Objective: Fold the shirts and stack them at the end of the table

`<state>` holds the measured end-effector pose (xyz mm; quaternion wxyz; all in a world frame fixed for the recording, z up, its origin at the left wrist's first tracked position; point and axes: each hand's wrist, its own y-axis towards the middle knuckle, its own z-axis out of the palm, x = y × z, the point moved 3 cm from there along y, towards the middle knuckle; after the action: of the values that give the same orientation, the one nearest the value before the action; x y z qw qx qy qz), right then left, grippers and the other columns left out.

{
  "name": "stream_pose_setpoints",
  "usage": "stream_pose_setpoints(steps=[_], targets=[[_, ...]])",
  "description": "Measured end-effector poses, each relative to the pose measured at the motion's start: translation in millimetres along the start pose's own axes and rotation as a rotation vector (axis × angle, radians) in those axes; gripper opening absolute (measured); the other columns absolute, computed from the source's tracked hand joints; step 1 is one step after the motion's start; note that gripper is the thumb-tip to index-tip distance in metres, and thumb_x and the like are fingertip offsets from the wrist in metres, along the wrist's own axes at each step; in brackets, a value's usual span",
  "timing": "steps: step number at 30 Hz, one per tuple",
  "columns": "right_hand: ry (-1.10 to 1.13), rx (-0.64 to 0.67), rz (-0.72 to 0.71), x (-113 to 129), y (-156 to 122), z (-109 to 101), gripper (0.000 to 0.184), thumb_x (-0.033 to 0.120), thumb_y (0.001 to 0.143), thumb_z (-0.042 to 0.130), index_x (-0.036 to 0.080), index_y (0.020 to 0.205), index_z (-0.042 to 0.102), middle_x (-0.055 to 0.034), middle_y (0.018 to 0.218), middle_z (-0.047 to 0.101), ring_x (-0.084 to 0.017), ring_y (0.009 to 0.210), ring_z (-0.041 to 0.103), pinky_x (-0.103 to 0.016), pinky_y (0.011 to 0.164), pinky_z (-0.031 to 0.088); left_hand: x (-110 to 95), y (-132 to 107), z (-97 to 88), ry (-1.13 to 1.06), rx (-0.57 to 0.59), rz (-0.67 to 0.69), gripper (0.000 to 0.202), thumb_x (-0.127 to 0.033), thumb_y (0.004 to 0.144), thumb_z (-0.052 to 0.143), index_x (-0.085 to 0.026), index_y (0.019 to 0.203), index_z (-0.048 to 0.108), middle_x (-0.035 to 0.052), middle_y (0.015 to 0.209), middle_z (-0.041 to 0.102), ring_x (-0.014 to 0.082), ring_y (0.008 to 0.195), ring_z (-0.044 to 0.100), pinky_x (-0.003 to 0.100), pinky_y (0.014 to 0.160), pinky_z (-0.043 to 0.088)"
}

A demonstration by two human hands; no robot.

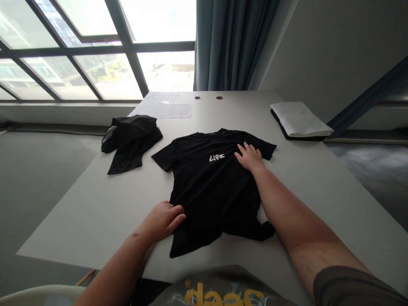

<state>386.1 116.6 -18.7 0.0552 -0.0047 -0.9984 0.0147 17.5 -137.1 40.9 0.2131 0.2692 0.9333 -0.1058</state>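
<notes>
Head view: a long pale grey table (79, 221) runs away from the wearer toward a tall window (95, 51) and a blue-grey curtain (226, 42)
Far end of the table: printed papers (165, 106) lie near two round cable ports (197, 97), and a folded white cloth (299, 120) sits on a dark layer (280, 121) to the right
Beside the shirt: a crumpled black garment (130, 142) lies just to the left
Shirt: a black T-shirt (210, 191) lies mid-table, collar pointing away from the wearer, its near hem (204, 242) rumpled
Print: white "LIFE" lettering (216, 157) sits on the chest
Handling: the knit looks thin, light and limp, likely to bunch; sleeve ends and hem edges seem the best places to take hold
Left hand (162, 220): on the shirt's near left side, fingers close together; whether it pinches fabric, I cannot tell
Right hand (250, 156): open, fingers spread, pressing flat on the chest near the sleeve, holding nothing
</notes>
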Motion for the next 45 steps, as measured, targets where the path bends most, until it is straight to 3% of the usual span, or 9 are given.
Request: stream_pose_setpoints(steps=[6, 9, 12, 14, 23, 29, 33, 40, 45], targets=[[-0.047, -0.014, -0.096, 2.1, -19.7, 6.3, 0.066, 0.058, 0.105, 0.030, 0.030, 0.165, 0.035, -0.0072, 0.173, 0.025, -0.035, 0.157, 0.026, -0.058, 0.127, 0.024, 12.2, 20.8, -0.4, 0.117, -0.202, -0.128, 0.035, -0.044, 0.106, 0.041, -0.023, 0.089, 0.064, 0.0041, 0.081, 0.070, 0.0213, 0.079, 0.067, 0.036, 0.082, 0.052], [-0.060, -0.012, -0.126, -0.2, -24.2, 9.6, 0.067, 0.060, 0.105, 0.031, 0.031, 0.165, 0.034, -0.0068, 0.173, 0.026, -0.036, 0.157, 0.026, -0.058, 0.126, 0.025, 18.4, 39.4, -4.8, 0.107, -0.302, -0.094, 0.025, -0.039, 0.103, 0.050, -0.024, 0.111, 0.068, 0.0076, 0.115, 0.072, 0.0235, 0.110, 0.067, 0.040, 0.100, 0.054], [-0.043, -0.008, -0.108, -8.1, -17.2, 8.7, 0.069, 0.064, 0.104, 0.030, 0.031, 0.165, 0.034, -0.0072, 0.173, 0.024, -0.033, 0.157, 0.027, -0.053, 0.127, 0.025, 29.6, 67.8, -5.1, 0.200, -0.303, -0.099, 0.041, -0.040, 0.101, 0.055, -0.031, 0.140, 0.061, 0.0074, 0.156, 0.051, 0.0294, 0.146, 0.046, 0.050, 0.120, 0.042], [-0.030, 0.021, -0.059, -15.2, -7.4, 6.8, 0.072, 0.067, 0.104, 0.028, 0.031, 0.166, 0.031, -0.0073, 0.174, 0.019, -0.032, 0.159, 0.024, -0.053, 0.128, 0.023, 36.8, 91.1, -2.7, 0.269, -0.279, -0.149, 0.052, -0.043, 0.102, 0.053, -0.034, 0.153, 0.051, 0.0072, 0.166, 0.040, 0.0320, 0.156, 0.032, 0.053, 0.126, 0.034], [0.009, 0.054, 0.113, -34.9, 43.0, -2.2, 0.074, 0.069, 0.103, 0.019, 0.033, 0.169, 0.022, -0.0071, 0.176, 0.011, -0.038, 0.160, 0.014, -0.067, 0.126, 0.015, 53.2, 184.9, -3.9, 0.279, -0.214, -0.367, 0.061, -0.060, 0.102, 0.043, -0.039, 0.159, 0.043, 0.0041, 0.173, 0.027, 0.0394, 0.160, 0.019, 0.066, 0.128, 0.020], [0.027, 0.063, 0.118, -47.4, 81.1, -0.8, 0.074, 0.069, 0.103, 0.020, 0.034, 0.168, 0.022, -0.0098, 0.176, 0.010, -0.043, 0.159, 0.013, -0.073, 0.122, 0.014, 69.0, 226.0, -12.9, 0.231, -0.202, -0.412, 0.065, -0.065, 0.100, 0.038, -0.042, 0.161, 0.038, 0.0041, 0.175, 0.020, 0.0445, 0.160, 0.012, 0.079, 0.122, 0.010], [0.024, 0.054, 0.137, -52.0, 100.2, -0.8, 0.076, 0.068, 0.103, 0.019, 0.031, 0.169, 0.022, -0.0104, 0.176, 0.011, -0.044, 0.158, 0.013, -0.074, 0.122, 0.014, 81.4, 247.9, -21.9, 0.224, -0.179, -0.412, 0.066, -0.067, 0.100, 0.037, -0.043, 0.162, 0.035, 0.0026, 0.176, 0.017, 0.0433, 0.161, 0.009, 0.080, 0.121, 0.009], [0.000, 0.061, 0.157, -54.4, 116.0, -4.6, 0.073, 0.063, 0.105, 0.016, 0.029, 0.169, 0.019, -0.0115, 0.175, 0.012, -0.042, 0.158, 0.014, -0.073, 0.122, 0.015, 101.7, 269.2, -34.1, 0.227, -0.157, -0.363, 0.066, -0.066, 0.101, 0.037, -0.042, 0.162, 0.035, 0.0011, 0.176, 0.018, 0.0372, 0.162, 0.011, 0.073, 0.126, 0.009], [0.000, 0.119, 0.084, -60.1, 129.1, -7.4, 0.074, 0.063, 0.105, 0.020, 0.026, 0.170, 0.018, -0.0112, 0.176, 0.009, -0.043, 0.159, 0.011, -0.073, 0.122, 0.013, 92.4, 247.8, -35.0, 0.231, -0.174, -0.275, 0.060, -0.054, 0.103, 0.045, -0.032, 0.159, 0.043, 0.0057, 0.173, 0.027, 0.0329, 0.161, 0.018, 0.065, 0.130, 0.013]])
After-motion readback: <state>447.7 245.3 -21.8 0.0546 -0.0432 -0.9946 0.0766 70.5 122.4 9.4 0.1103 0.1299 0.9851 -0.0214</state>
